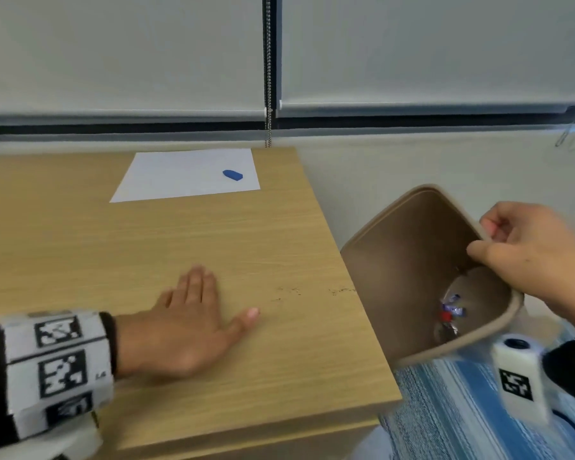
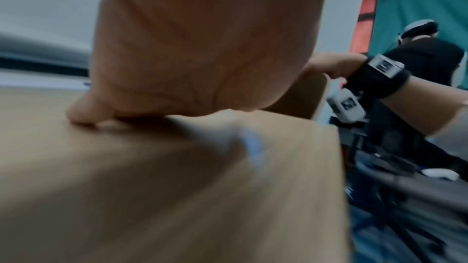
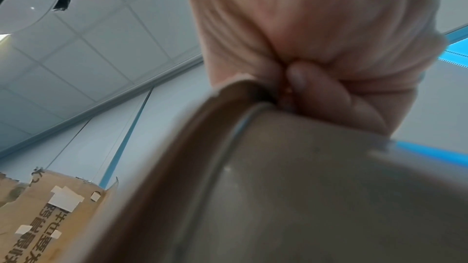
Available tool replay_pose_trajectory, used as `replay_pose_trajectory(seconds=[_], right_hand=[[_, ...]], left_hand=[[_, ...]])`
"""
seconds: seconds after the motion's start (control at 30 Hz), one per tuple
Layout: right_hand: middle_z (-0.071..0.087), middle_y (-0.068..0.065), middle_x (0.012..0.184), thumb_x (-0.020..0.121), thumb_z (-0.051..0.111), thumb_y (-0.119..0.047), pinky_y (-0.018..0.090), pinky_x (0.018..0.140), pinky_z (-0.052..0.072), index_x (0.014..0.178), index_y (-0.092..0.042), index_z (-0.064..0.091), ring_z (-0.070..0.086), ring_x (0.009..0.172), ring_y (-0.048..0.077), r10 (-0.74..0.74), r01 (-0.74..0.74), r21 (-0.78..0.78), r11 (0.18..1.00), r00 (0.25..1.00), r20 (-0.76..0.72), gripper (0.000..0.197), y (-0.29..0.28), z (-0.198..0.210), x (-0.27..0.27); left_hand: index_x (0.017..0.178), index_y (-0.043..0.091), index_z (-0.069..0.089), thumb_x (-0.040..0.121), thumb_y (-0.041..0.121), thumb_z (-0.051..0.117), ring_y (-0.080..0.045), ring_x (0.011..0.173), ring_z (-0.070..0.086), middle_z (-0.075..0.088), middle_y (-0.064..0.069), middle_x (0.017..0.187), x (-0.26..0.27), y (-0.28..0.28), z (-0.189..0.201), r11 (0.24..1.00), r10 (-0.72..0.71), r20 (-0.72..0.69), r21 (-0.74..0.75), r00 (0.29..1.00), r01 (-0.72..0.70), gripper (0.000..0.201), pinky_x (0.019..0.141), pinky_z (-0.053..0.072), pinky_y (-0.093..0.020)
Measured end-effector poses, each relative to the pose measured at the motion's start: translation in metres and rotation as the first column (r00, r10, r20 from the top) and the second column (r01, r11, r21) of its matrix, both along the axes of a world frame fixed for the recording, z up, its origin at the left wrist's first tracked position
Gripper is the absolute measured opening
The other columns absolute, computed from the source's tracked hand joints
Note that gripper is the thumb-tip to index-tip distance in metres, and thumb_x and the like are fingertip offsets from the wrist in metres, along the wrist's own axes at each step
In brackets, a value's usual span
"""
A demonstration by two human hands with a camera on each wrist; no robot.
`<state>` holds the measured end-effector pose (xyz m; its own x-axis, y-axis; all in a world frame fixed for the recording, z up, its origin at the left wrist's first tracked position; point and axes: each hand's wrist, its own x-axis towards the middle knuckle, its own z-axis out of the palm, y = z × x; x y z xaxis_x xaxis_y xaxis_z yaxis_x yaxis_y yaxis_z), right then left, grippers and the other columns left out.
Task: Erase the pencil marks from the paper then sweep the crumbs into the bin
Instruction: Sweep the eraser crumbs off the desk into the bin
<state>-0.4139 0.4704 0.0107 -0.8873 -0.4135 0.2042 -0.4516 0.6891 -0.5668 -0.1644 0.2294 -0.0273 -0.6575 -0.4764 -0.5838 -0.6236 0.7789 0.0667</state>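
Head view, sweeping stage. The left hand [image 1: 193,322] is laid flat on the worktop [image 1: 146,247] in the lower left of the frame, fingers straight and together, thumb spread toward the right edge; nothing is held. The right hand [image 1: 528,257] is seen at the right of the frame, its thumb and curled fingers pinched over the rim of the bin [image 1: 409,257], which is tilted so that its mouth faces the worktop's right edge and is held just beside and below that edge. Wrappers [image 1: 450,310] are visible at the bin's bottom.

The crumbs [image 1: 312,292] are scattered in a thin, broken line running left to right, between the left thumb and the bin's mouth; the rightmost specks lie at the very edge. The line's long axis is thus pointed at the bin, and the left hand is the nearer free hand, set to the line's left. A rightward stroke along that axis is judged to be what the remaining move calls for.

The paper [image 1: 186,175] is left at the upper centre, well apart from both hands, with the blue eraser [image 1: 232,175] resting on it.
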Motion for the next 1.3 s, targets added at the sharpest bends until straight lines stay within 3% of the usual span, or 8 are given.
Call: replay_pose_trajectory(seconds=[0.13, 0.27, 0.33, 0.43, 0.6, 0.77, 1.07, 1.3], right_hand=[[0.052, 0.010, 0.057, 0.071, 0.069, 0.001, 0.031, 0.057, 0.039, 0.069, -0.009, 0.054, 0.048, 0.055, 0.027, 0.027, -0.027, -0.005, 1.000, 0.999, -0.029, 0.018, -0.007, -0.001, 0.004], [0.055, 0.013, 0.061, 0.073, 0.070, 0.000, 0.034, 0.058, 0.043, 0.071, -0.009, 0.055, 0.052, 0.059, 0.030, 0.034, -0.035, -0.017, 0.999, 0.999, -0.038, 0.017, -0.004, -0.002, 0.006], [0.056, 0.015, 0.061, 0.072, 0.070, 0.001, 0.040, 0.062, 0.048, 0.070, -0.010, 0.055, 0.054, 0.060, 0.033, 0.019, -0.020, -0.037, 0.999, 0.999, -0.036, 0.018, 0.003, -0.006, 0.004], [0.053, 0.012, 0.057, 0.071, 0.070, 0.000, 0.037, 0.061, 0.045, 0.069, -0.010, 0.055, 0.050, 0.056, 0.029, -0.012, 0.012, -0.065, 0.998, 1.000, -0.006, 0.018, 0.013, -0.013, -0.002], [0.050, 0.008, 0.055, 0.071, 0.070, -0.001, 0.045, 0.066, 0.050, 0.069, -0.010, 0.054, 0.048, 0.056, 0.029, -0.009, 0.011, -0.083, 0.997, 1.000, 0.020, 0.018, 0.016, -0.020, -0.010], [0.056, -0.001, 0.048, 0.058, 0.069, -0.024, 0.041, 0.050, 0.046, 0.073, -0.024, 0.059, 0.051, 0.054, 0.030, 0.009, -0.007, -0.095, 0.995, 1.000, 0.020, 0.018, 0.013, -0.018, -0.005], [0.056, 0.010, 0.059, 0.069, 0.074, -0.014, 0.046, 0.061, 0.057, 0.069, -0.020, 0.055, 0.056, 0.057, 0.030, 0.039, -0.039, -0.068, 0.997, 0.999, -0.003, 0.020, 0.006, -0.021, -0.011], [0.055, -0.004, 0.047, 0.049, 0.060, -0.030, 0.036, 0.054, 0.046, 0.075, -0.046, 0.058, 0.047, 0.051, 0.023, 0.037, -0.027, -0.182, 0.983, 0.998, 0.051, 0.031, 0.010, -0.031, -0.019]], left_hand=[[0.139, 0.004, -0.035, 0.064, 0.082, -0.011, -0.032, 0.137, -0.038, -0.044, -0.019, 0.144, -0.040, 0.062, -0.008, 0.988, -0.155, -0.036, -0.002, 0.987, 0.155, 0.111, 0.117, -0.014, -0.048], [0.148, 0.004, -0.024, 0.026, 0.085, -0.028, -0.032, 0.142, -0.028, -0.031, -0.019, 0.154, -0.123, 0.120, -0.010, 0.900, -0.407, -0.205, 0.077, 0.890, 0.429, 0.146, 0.117, -0.009, -0.052], [0.150, 0.003, -0.018, 0.032, 0.089, -0.027, -0.029, 0.147, -0.018, -0.023, -0.017, 0.158, -0.133, 0.125, -0.002, 0.865, -0.452, -0.273, 0.100, 0.849, 0.493, 0.147, 0.119, -0.004, -0.043], [0.149, 0.003, -0.021, 0.082, 0.078, 0.003, -0.025, 0.146, -0.022, -0.027, -0.015, 0.157, -0.110, 0.099, 0.006, 0.910, -0.361, -0.342, 0.075, 0.868, 0.408, 0.103, 0.119, -0.008, -0.038], [0.142, 0.010, -0.033, 0.066, 0.085, -0.013, -0.015, 0.141, -0.030, -0.038, -0.010, 0.152, -0.017, 0.020, 0.006, 0.993, -0.090, -0.078, -0.078, 0.993, 0.084, 0.109, 0.116, -0.011, -0.029], [0.139, 0.010, -0.037, 0.037, 0.088, -0.034, -0.016, 0.138, -0.033, -0.041, -0.010, 0.149, 0.010, 0.006, 0.010, 0.990, -0.062, 0.089, -0.124, 0.994, 0.072, 0.129, 0.115, -0.013, -0.031], [0.148, 0.006, -0.025, 0.058, 0.080, -0.003, -0.022, 0.143, -0.031, -0.035, -0.011, 0.154, -0.125, 0.136, 0.006, 0.820, -0.544, -0.165, 0.108, 0.823, 0.563, 0.118, 0.118, -0.012, -0.041], [0.140, 0.014, -0.037, 0.069, 0.081, -0.009, -0.015, 0.138, -0.037, -0.045, -0.004, 0.147, -0.041, 0.052, 0.011, 0.973, -0.213, 0.074, -0.070, 0.974, 0.218, 0.102, 0.115, -0.016, -0.027]])
